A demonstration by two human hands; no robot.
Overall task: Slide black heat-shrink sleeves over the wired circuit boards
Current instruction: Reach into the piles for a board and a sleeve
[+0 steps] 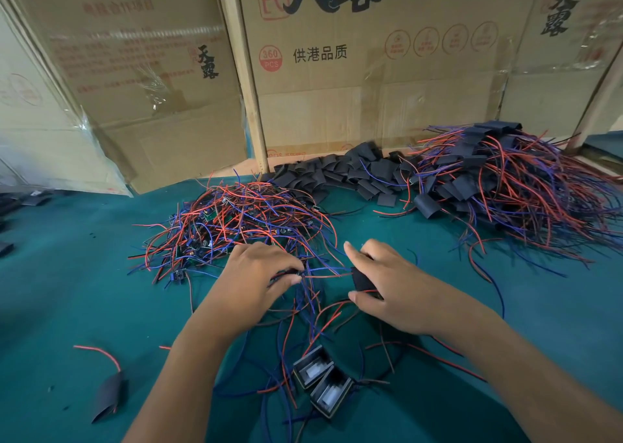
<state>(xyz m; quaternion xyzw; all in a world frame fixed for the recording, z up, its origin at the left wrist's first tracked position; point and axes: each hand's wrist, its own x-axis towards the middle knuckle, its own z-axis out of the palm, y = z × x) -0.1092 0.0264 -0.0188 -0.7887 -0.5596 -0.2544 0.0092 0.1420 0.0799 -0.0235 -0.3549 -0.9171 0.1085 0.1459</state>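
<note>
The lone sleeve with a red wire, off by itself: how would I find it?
Start at the green table and go to its near left corner. The sleeve lies there apart from the piles, a single red wire curling from its top.

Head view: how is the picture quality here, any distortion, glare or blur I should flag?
Head view: wide-angle bending shows in the leaning cardboard boxes and wooden post; glare on the clear tape at left; lighting even and soft, shadows faint on the green cloth; left hand, right hand and the sleeve it holds are fairly sharp; frame edges look smeared.
</note>
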